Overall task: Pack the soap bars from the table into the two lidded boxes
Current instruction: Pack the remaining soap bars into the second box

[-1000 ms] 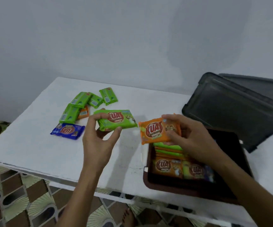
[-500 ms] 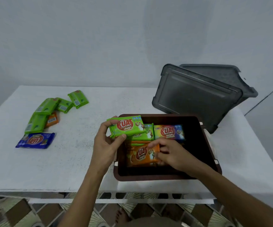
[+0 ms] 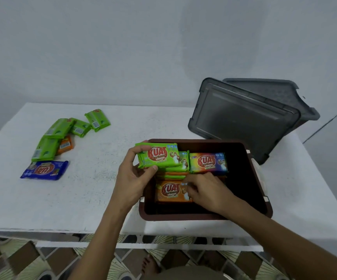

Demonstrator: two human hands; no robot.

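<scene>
We seat the orange bar (image 3: 170, 191) flat in the brown box (image 3: 183, 217) by the counter's (image 3: 94, 190) front edge, the fingers (image 3: 192, 185) of our right hand (image 3: 208, 190) curled on it, before lowering the green bar (image 3: 157, 156) that our left hand (image 3: 132, 175) grips.

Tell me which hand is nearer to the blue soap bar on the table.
Left. The left hand holds a green soap bar at the brown box's left rim, right of the blue soap bar; the right hand grips an orange soap bar farther right, inside it.
</scene>
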